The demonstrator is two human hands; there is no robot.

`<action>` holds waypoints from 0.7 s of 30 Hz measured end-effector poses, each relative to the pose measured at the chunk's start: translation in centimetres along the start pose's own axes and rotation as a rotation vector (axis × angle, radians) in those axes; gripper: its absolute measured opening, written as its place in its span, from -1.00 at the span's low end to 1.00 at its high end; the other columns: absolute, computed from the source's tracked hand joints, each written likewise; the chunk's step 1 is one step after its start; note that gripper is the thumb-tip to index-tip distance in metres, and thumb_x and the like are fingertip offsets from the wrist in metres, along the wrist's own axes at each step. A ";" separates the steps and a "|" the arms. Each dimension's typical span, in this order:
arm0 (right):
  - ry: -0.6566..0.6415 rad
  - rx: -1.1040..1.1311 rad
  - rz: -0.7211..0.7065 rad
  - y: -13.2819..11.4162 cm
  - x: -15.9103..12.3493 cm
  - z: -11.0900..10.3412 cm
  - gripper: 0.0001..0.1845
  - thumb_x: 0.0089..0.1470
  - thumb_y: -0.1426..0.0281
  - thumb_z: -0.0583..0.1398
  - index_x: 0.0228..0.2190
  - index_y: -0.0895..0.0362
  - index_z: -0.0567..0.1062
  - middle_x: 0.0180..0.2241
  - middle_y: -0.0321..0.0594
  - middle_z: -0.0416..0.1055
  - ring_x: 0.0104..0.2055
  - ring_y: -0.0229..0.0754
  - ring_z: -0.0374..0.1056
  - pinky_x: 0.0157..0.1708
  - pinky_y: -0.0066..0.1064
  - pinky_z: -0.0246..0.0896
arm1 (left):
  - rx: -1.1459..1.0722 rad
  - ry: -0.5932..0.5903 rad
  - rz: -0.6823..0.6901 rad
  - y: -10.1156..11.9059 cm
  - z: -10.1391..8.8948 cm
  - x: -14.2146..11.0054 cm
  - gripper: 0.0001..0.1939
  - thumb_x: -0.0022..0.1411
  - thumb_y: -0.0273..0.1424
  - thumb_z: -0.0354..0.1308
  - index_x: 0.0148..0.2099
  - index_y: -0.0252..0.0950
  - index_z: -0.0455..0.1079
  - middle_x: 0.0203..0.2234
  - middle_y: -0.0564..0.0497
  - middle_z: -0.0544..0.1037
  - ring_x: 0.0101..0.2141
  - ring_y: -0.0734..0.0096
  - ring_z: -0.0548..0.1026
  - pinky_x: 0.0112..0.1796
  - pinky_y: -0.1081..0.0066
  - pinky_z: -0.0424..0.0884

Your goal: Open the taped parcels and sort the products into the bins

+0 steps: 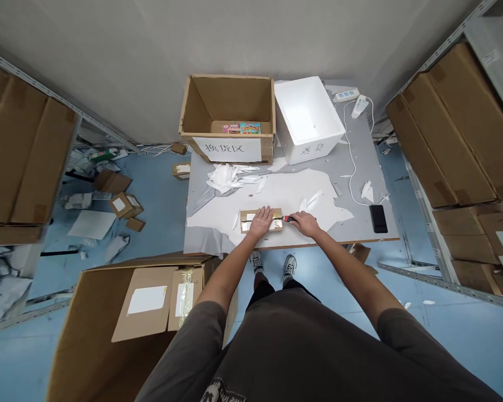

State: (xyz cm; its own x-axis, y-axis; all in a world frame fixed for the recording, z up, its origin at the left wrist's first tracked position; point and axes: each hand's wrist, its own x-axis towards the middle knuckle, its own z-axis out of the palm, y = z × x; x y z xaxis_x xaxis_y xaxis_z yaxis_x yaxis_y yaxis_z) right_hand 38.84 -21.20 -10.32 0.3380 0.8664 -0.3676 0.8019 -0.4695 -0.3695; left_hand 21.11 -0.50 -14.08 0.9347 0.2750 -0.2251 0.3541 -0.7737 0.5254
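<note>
A small cardboard box (pixel 243 225) with a pale label and shiny tape lies near the front edge of the table. My left hand (pixel 261 220) rests flat on top of it with the fingers stretched out, hiding its middle. From the right, my right hand (pixel 305 223) is closed around a box cutter (pixel 290 218) with a red and black handle. Its blade reaches over the right part of the box, along the tape; whether it cuts in I cannot tell. White paper (pixel 285 190) covers the table under and behind the box.
Behind stand an open cardboard carton (pixel 226 149) with colourful boxes inside and a white foam box (pixel 314 146). Crumpled scraps (pixel 225 178) lie at left, a black phone (pixel 378 219) at right. A large open carton (pixel 84 324) stands at my left; shelves hold cartons (pixel 448 128).
</note>
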 end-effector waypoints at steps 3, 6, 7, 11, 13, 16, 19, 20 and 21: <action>0.036 0.085 0.046 2.3 -1.8 0.5 -0.59 0.49 0.15 0.07 0.17 0.02 0.53 0.10 -0.06 0.57 0.15 0.07 0.42 0.10 -0.21 0.29 | 0.026 0.004 0.008 0.3 -0.7 -0.3 -0.39 0.50 -0.27 0.06 0.50 -0.32 0.25 0.50 -0.32 0.21 0.53 0.01 0.08 0.50 -0.08 -0.06; 0.168 0.204 0.215 5.0 -4.1 1.9 -0.57 0.46 0.19 0.07 0.21 0.03 0.48 0.16 -0.03 0.56 0.18 0.08 0.45 0.11 -0.19 0.34 | 0.081 -0.051 0.064 0.2 -2.1 -1.1 -0.27 0.48 -0.09 0.13 0.55 -0.28 0.18 0.55 -0.27 0.11 0.56 -0.03 -0.05 0.50 -0.11 -0.11; 0.211 0.245 0.306 5.8 -4.7 2.6 -0.55 0.45 0.18 0.08 0.23 0.06 0.45 0.14 0.00 0.57 0.15 0.10 0.48 0.08 -0.18 0.35 | 0.105 -0.070 0.074 0.1 -2.7 -1.4 -0.18 0.41 -0.02 0.21 0.56 -0.24 0.15 0.57 -0.24 0.07 0.57 -0.08 -0.10 0.50 -0.14 -0.15; 0.253 0.341 0.637 8.2 -5.4 6.0 -0.48 0.39 0.11 0.10 0.20 0.16 0.43 -0.02 0.11 0.61 0.01 0.18 0.52 -0.01 -0.14 0.36 | 0.200 -0.132 -0.010 -1.1 -4.5 -2.3 0.25 0.02 0.03 0.55 0.61 -0.10 0.05 0.59 -0.22 -0.05 0.56 -0.32 -0.17 0.48 -0.24 -0.19; 0.252 0.349 0.721 9.2 -5.0 7.7 -0.48 0.38 0.10 0.11 0.16 0.18 0.44 -0.03 0.13 0.60 0.00 0.19 0.49 -0.03 -0.15 0.34 | 0.238 -0.171 -0.045 -1.5 -4.9 -2.5 0.32 -0.06 -0.05 0.60 0.62 -0.10 0.02 0.58 -0.25 -0.01 0.54 -0.34 -0.10 0.47 -0.19 -0.13; 0.310 0.308 0.732 10.6 -4.1 10.0 -0.53 0.34 0.14 0.12 0.11 0.18 0.47 0.05 0.16 0.53 0.08 0.18 0.40 0.01 -0.17 0.28 | 0.304 -0.179 -0.060 -1.5 -4.8 -2.6 0.27 0.01 -0.12 0.56 0.63 -0.10 0.00 0.54 -0.27 0.11 0.50 -0.31 0.05 0.46 -0.13 -0.08; 0.357 0.236 0.716 11.7 -3.1 11.8 -0.58 0.28 0.17 0.17 0.02 0.18 0.51 0.06 0.18 0.47 0.09 0.20 0.30 0.03 -0.14 0.22 | 0.350 -0.164 -0.083 -1.2 -4.4 -2.6 0.24 0.06 -0.09 0.52 0.64 -0.10 -0.03 0.53 -0.27 0.13 0.47 -0.28 0.12 0.45 -0.11 -0.05; 0.362 0.219 0.721 11.9 -2.8 12.2 -0.57 0.27 0.17 0.19 0.02 0.19 0.52 0.05 0.18 0.46 0.08 0.20 0.28 0.03 -0.12 0.20 | 0.362 -0.164 -0.086 -1.1 -4.3 -2.6 0.25 0.06 -0.08 0.52 0.65 -0.11 -0.05 0.55 -0.26 0.09 0.48 -0.29 0.08 0.45 -0.11 -0.06; 0.368 0.206 0.730 12.0 -2.7 12.5 -0.55 0.25 0.16 0.21 0.03 0.20 0.53 0.05 0.19 0.45 0.07 0.21 0.26 0.03 -0.11 0.19 | 0.373 -0.165 -0.088 -1.0 -4.2 -2.7 0.27 0.06 -0.08 0.52 0.65 -0.11 -0.07 0.56 -0.25 0.04 0.50 -0.31 0.03 0.45 -0.14 -0.08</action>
State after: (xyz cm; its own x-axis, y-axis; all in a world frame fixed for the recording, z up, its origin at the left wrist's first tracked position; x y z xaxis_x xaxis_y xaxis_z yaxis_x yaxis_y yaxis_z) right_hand 41.38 -31.26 -24.44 0.9041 0.3171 -0.2864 0.2264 -0.9239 -0.3085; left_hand 18.31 1.93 -10.60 0.8734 0.2771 -0.4004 0.3686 -0.9136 0.1717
